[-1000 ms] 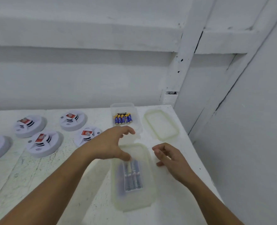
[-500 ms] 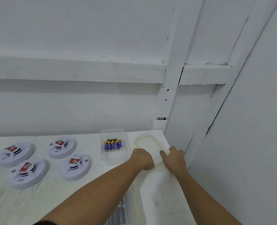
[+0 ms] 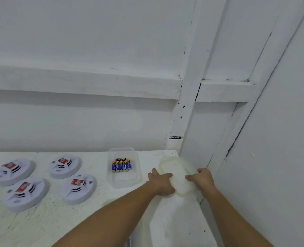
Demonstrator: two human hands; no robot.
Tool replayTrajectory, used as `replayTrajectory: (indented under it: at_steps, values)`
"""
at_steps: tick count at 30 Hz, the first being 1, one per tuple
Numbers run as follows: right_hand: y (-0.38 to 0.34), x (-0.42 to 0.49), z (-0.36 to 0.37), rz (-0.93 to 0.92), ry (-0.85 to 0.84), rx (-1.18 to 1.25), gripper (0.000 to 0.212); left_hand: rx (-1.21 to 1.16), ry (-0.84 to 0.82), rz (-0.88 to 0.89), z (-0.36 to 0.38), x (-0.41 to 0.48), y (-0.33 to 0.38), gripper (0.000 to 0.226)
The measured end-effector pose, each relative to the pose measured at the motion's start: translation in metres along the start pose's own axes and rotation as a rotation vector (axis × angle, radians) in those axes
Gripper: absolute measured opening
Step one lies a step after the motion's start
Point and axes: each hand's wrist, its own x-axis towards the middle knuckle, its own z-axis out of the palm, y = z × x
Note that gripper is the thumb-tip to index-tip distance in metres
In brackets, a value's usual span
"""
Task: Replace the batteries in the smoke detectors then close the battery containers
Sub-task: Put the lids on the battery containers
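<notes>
A translucent container lid lies at the table's far right corner. My left hand grips its left edge and my right hand grips its right edge. Just left of the lid stands an open clear container holding several blue and yellow batteries. Several white smoke detectors with red-labelled batteries lie on the white table to the left. The closed container with used batteries is almost hidden under my left arm at the bottom edge.
A white wall with wooden beams rises right behind the table, and a side wall stands close on the right. The table's right edge runs just beside my right hand.
Both hands left the near lidded container and reached to the far lid, now gripping its two sides. The camera tilted upward.
</notes>
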Motion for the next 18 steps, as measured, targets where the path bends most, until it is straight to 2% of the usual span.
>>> replayTrajectory:
  at_steps: [4, 8, 11, 15, 18]
  values:
    - [-0.020, -0.002, -0.009, -0.083, -0.006, 0.124, 0.044, -0.235, 0.097, -0.027, -0.003, 0.004, -0.001, 0.074]
    - [-0.049, -0.017, -0.015, -0.161, -0.080, 0.319, 0.036, -0.841, 0.158, 0.019, -0.017, 0.003, -0.008, 0.080]
    - [-0.062, -0.024, -0.009, -0.132, -0.156, 0.497, 0.035, -1.133, 0.261, 0.084, -0.041, -0.008, -0.019, 0.075]
    - [-0.077, -0.029, 0.026, -0.011, -0.336, 0.684, 0.036, -1.277, 0.348, 0.144, -0.075, -0.033, -0.054, 0.081]
    - [-0.089, -0.039, 0.060, 0.040, -0.438, 0.613, 0.020, -1.248, 0.445, 0.087, -0.093, -0.044, -0.090, 0.080]
